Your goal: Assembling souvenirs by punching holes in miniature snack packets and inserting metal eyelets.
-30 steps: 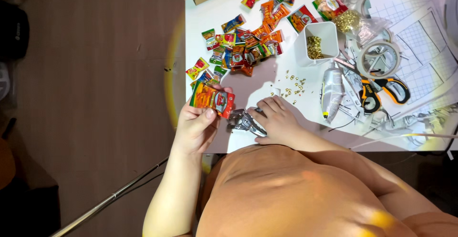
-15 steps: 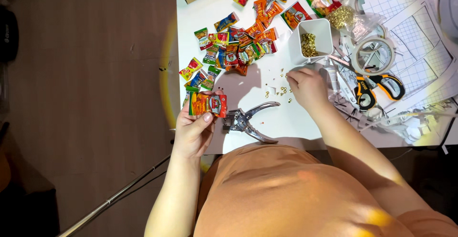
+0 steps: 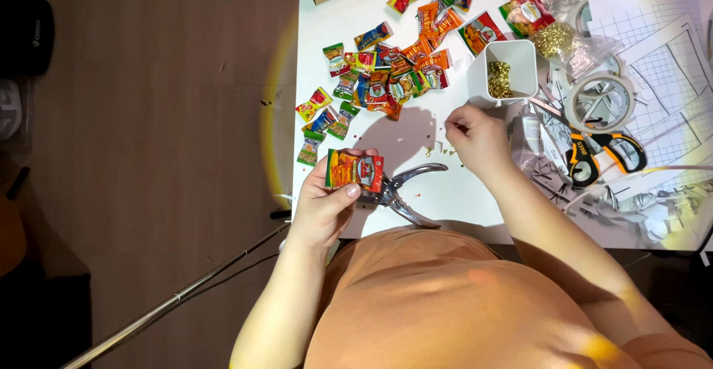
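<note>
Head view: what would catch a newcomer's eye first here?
The heap of bright little snack packets at the far left of the white table. Nearer, the left hand holds an orange packet beside metal punch pliers. The right hand pinches at small gold bits below a white cup of eyelets.

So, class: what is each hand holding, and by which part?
Left hand grips a small orange snack packet by its lower edge. Right hand's fingers are pinched together; whether anything is held cannot be told.

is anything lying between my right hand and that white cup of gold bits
Nothing visible. The right hand pinches just below-left of the white cup, with only bare table between them.
</note>
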